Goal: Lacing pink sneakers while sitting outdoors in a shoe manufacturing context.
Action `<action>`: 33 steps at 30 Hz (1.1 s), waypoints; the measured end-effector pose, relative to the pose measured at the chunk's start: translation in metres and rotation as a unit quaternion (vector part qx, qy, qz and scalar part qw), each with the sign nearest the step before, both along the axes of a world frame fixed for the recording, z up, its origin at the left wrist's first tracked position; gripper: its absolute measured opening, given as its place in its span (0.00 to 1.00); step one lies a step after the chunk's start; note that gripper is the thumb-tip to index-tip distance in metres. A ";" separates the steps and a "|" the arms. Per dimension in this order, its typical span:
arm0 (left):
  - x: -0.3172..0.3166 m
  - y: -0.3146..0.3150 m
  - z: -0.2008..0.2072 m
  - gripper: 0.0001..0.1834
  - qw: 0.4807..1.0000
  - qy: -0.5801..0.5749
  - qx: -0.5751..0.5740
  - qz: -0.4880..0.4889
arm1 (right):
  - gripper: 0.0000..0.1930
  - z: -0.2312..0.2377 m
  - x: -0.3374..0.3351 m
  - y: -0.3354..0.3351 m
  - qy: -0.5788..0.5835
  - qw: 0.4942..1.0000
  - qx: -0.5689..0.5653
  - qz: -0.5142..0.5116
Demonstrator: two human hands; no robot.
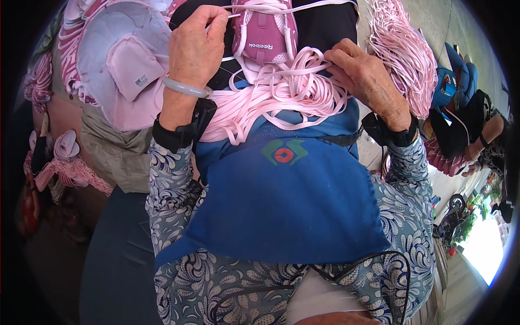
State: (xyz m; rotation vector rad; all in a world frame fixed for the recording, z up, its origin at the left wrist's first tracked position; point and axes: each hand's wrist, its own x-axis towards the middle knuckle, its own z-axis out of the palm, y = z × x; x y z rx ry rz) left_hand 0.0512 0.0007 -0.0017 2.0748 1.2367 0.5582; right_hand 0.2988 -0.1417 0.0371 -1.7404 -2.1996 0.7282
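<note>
A purple-pink shoe upper (264, 40) lies on my lap at the top, with a pale lace (303, 7) stretched across it. My left hand (197, 46) is closed beside the upper's left side, thumb and forefinger pinching a shoelace near its end. Below the upper, a loose heap of pale pink shoelaces (281, 97) rests on a blue apron (281, 216). At the heap's right edge my right hand (364, 73) is curled, its fingertips pinched on one of those shoelaces. The fingers partly hide what they grip.
To the left are stacked pink uppers (132, 67) with pale linings, over a grey-green cloth (116, 151). A thick bundle of pink laces (403, 54) hangs at the right. Farther right, another person's arm (490, 132) reaches near more pink pieces (441, 157). A motorcycle (455, 208) stands beyond.
</note>
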 end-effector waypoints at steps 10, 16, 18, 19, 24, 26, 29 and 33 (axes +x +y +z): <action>0.001 0.019 -0.002 0.10 0.997 0.003 -0.065 -0.027 | 0.07 -0.013 0.025 0.021 0.036 0.974 0.077 -0.210; -0.001 0.025 0.012 0.10 0.989 0.039 -0.131 -0.057 | 0.10 -0.005 0.030 0.013 -0.034 0.982 0.051 -0.179; 0.011 0.017 0.030 0.10 0.988 0.017 -0.146 -0.036 | 0.13 0.010 0.016 0.015 -0.019 0.983 0.042 -0.181; 0.016 0.014 0.039 0.10 0.988 -0.002 -0.156 -0.015 | 0.14 0.021 0.006 0.020 0.018 0.991 0.033 -0.130; 0.021 0.009 0.028 0.08 0.964 -0.097 -0.238 0.067 | 0.12 -0.003 -0.011 0.026 -0.014 0.997 0.066 0.033; 0.022 0.005 0.023 0.08 0.958 -0.138 -0.238 0.074 | 0.11 -0.004 -0.004 0.027 0.002 0.997 0.060 0.045; 0.022 0.003 0.021 0.07 0.957 -0.153 -0.234 0.082 | 0.09 -0.006 0.000 0.029 0.065 0.998 0.014 0.008; 0.008 0.011 0.004 0.08 0.961 -0.129 -0.230 0.078 | 0.10 0.010 0.005 0.036 0.132 0.984 -0.106 -0.051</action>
